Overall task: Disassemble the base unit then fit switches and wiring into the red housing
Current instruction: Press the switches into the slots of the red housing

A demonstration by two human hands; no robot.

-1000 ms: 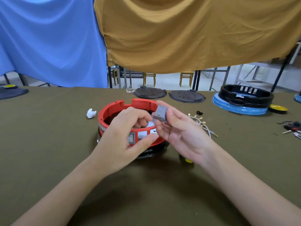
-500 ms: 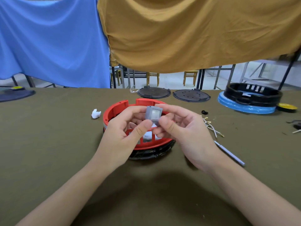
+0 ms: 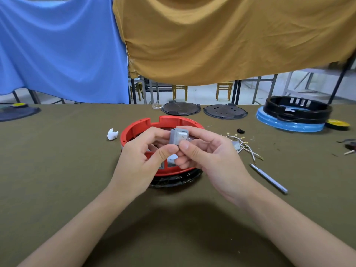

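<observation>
Change: switch (image 3: 179, 136) now turned rocker-face toward the camera
Hands: left hand (image 3: 143, 158) and right hand (image 3: 209, 158) both pinch it above red housing (image 3: 134, 130); likely orienting for insertion

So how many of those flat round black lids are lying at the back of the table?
2. One dark disc lies straight behind the red housing, and the second disc lies just to its right, near the table's far edge. Others may be out of view.

The housing (image 3: 134, 130) sits mid-table (image 3: 57, 170); wires (image 3: 244, 147) at its three o'clock, two round plates (image 3: 181, 108) at twelve, screwdriver (image 3: 269, 179) at four.
</observation>
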